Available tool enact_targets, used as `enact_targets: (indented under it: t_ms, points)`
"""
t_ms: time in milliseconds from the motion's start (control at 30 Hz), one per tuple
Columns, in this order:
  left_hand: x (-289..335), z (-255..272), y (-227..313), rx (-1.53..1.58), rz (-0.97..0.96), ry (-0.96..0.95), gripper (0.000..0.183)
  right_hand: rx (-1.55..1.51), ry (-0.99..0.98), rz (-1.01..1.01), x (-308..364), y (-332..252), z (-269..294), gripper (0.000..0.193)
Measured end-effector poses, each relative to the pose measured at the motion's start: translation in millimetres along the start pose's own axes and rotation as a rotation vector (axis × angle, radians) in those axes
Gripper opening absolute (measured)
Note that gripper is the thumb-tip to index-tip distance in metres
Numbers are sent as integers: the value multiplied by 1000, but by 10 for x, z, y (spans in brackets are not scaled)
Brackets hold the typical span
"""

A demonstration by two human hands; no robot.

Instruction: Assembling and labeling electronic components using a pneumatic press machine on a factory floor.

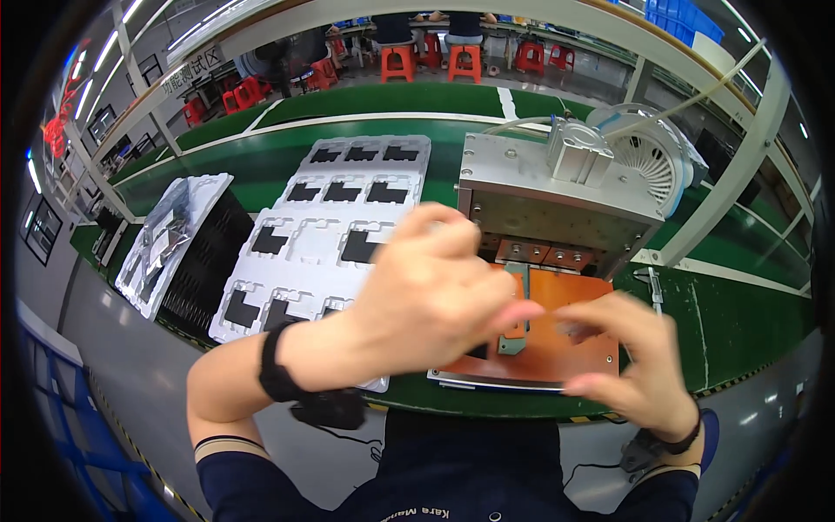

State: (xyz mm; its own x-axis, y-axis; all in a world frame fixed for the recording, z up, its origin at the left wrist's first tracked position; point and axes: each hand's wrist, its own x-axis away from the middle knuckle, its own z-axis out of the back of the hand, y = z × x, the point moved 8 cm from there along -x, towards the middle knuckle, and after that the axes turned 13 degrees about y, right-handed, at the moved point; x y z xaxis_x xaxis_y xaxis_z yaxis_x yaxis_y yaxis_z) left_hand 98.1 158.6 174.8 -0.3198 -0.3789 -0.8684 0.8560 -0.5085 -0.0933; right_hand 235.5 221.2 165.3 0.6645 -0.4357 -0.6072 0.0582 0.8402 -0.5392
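Observation:
My left hand is curled closed above the left part of an orange base plate, its thumb pointing right. What its fingers hold, if anything, is hidden behind the hand. My right hand, a little blurred, hovers over the plate's right edge with thumb and fingers apart and nothing visible between them. A grey-green fixture block sits on the plate between the hands. Behind it stands a metal press. Left of the press lies a white plastic tray of black notched flat parts, partly covered by my left hand.
A stack of black trays with a white tray on top stands at the far left. A white round fan is behind the press, a caliper-like tool to its right. A frame post rises at the right.

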Motion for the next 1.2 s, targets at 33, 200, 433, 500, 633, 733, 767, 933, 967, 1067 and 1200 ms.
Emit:
enact_targets:
  t_ms: [33,200,433,500,633,733,767,933,967,1067,1200]
  points:
    - [-12,-120,98,-5,-15,-32,32,-114,-55,-97,79,124,-170,50]
    - [116,-622,276,145,47,17,25,-711,-76,-711,472,527,-512,27]
    - [280,-404,356,-11,-58,171,20,-763,32,-904,636,784,-662,16]
    - [302,158,320,-103,-122,251,18,-650,39,-989,759,933,-441,18]
    - [1065,610,-679,-269,350,-34,14,-667,232,-1016,933,1192,75,22]
    - [1763,777,-1031,-357,498,-199,16,-624,236,-1121,1086,1425,190,26]
    - [1859,769,-1017,-371,417,-243,17,-604,234,-1163,1137,1458,194,27]
    - [2051,677,-1017,-353,357,-386,18,-493,162,-1144,959,1381,70,24]
    - [2090,634,-1039,-333,369,-395,18,-477,150,-1129,949,1382,40,24]
    - [2051,589,-1086,-326,341,-468,21,-278,46,-1038,869,1294,23,25]
    - [1779,681,-1229,-313,358,-405,25,145,-84,-686,739,1230,49,36]
